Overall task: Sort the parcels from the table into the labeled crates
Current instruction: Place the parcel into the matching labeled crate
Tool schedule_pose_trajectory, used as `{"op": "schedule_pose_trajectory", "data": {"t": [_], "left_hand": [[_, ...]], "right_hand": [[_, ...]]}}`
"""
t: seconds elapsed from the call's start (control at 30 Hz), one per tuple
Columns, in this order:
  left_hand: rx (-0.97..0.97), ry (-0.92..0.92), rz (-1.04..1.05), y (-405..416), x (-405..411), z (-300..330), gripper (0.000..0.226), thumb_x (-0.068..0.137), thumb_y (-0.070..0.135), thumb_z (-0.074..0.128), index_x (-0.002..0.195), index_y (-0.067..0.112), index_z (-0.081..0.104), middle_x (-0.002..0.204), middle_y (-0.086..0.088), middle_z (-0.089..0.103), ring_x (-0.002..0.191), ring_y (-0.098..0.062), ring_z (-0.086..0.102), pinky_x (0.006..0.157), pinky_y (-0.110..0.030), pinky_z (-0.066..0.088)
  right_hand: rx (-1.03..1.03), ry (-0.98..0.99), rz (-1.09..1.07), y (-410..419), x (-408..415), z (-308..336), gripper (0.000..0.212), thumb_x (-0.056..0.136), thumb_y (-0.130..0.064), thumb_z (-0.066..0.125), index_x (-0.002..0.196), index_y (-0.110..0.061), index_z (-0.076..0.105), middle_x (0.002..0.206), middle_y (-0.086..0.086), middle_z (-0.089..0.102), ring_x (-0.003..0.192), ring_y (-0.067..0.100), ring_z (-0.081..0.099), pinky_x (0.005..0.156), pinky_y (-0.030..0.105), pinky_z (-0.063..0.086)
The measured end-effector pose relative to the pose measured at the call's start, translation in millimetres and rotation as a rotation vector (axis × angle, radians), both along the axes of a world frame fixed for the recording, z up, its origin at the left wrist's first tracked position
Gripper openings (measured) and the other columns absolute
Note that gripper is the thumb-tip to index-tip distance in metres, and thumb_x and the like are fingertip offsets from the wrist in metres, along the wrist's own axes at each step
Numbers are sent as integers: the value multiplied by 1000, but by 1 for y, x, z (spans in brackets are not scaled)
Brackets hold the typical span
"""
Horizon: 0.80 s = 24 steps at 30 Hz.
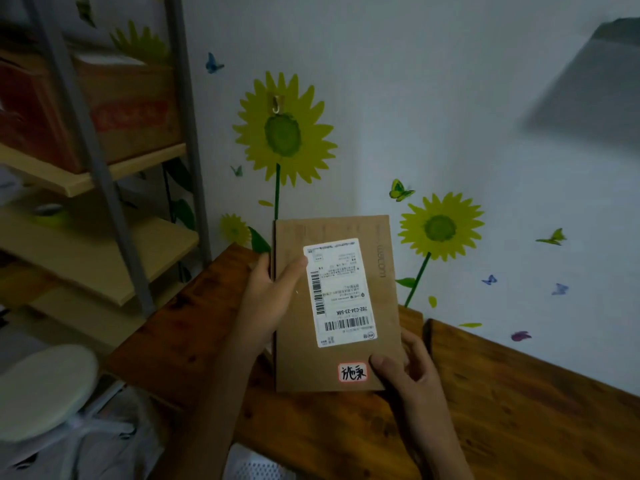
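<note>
Flat brown cardboard parcel (337,303) held up face-on above the wooden table (519,410), centre of view, w/ sunflower-sticker wall (415,81) behind. White shipping label (341,292) on front, barcodes readable; small red-bordered handwritten tag (352,372) near bottom edge. Prob. being read to pick the right crate. No labeled crates in view, so destination unknown.

Left hand (273,292): clamped on the left long edge, thumb across the front touching the label's corner, fingers behind (hidden). Right hand (401,372): pinching the near-right corner, thumb on front just beside the red tag, fingers wrapped behind.

Handling, judged: looks thin, stiff, light. No sag or bow despite edge-only support. Cardboard surface matte, so grip likely decent; label glossier, maybe slicker under a thumb. Probably not fragile but contents unknown. Best hold: along the long edges or opposite corners, as now; one-hand carry by the long edge looks feasible. Avoid covering tag/label while reading.

Elsewhere: metal-frame shelf unit (104,168) far left w/ a cardboard box (104,109), white stool (45,386) near left.
</note>
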<state>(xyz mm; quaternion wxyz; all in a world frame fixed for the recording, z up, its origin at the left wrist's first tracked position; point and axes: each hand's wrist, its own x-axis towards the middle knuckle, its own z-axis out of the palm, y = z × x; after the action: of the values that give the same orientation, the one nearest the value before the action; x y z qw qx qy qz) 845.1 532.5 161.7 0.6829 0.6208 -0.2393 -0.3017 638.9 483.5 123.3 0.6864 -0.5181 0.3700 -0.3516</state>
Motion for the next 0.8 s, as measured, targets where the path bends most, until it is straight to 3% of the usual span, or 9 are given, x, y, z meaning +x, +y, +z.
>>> {"op": "schedule_pose_trajectory", "data": {"t": [0.13, 0.3, 0.43, 0.6, 0.7, 0.8], "left_hand": [[-17, -46, 18, 10, -5, 12, 58, 90, 49, 66, 141, 27, 49, 121, 5, 69, 108, -18, 67, 96, -49, 54], [-81, -57, -25, 24, -10, 19, 39, 91, 37, 69, 127, 34, 54, 109, 12, 71, 99, -11, 70, 89, -41, 58], [-83, -39, -141, 39, -11, 8, 37, 82, 34, 74, 114, 42, 56, 99, 21, 73, 92, -1, 71, 77, -27, 57], [-48, -90, -284, 47, -19, -5, 49, 76, 32, 76, 116, 46, 51, 98, 35, 69, 93, 9, 66, 68, -11, 53], [-59, -78, -264, 50, -22, -12, 46, 83, 16, 76, 114, 41, 53, 94, 34, 70, 90, 10, 67, 67, -8, 51], [-29, -107, -257, 53, -25, -19, 52, 78, 19, 80, 118, 40, 53, 101, 29, 71, 96, 6, 67, 71, -9, 52]], "right_hand": [[-31, -29, -5, 8, -7, 4, 83, 52, -34, 93, 126, -22, 58, 114, 12, 74, 104, 38, 72, 95, 61, 53], [-30, -86, 5, 13, -7, 14, 111, 30, -50, 101, 126, -17, 58, 112, 15, 74, 101, 38, 73, 82, 51, 60], [-40, -138, -20, 18, -4, 17, 108, 31, -52, 100, 124, -15, 59, 110, 18, 74, 99, 38, 73, 84, 48, 56], [-7, -179, -79, 23, 0, 18, 112, 28, -53, 100, 124, -16, 56, 112, 13, 75, 100, 33, 74, 77, 42, 61], [5, -178, -92, 24, -1, 15, 113, 28, -54, 100, 124, -17, 56, 112, 13, 75, 99, 33, 74, 73, 39, 62], [8, -188, -101, 24, -4, 13, 107, 28, -53, 100, 121, -18, 59, 112, 12, 75, 100, 34, 74, 75, 41, 62]]}}
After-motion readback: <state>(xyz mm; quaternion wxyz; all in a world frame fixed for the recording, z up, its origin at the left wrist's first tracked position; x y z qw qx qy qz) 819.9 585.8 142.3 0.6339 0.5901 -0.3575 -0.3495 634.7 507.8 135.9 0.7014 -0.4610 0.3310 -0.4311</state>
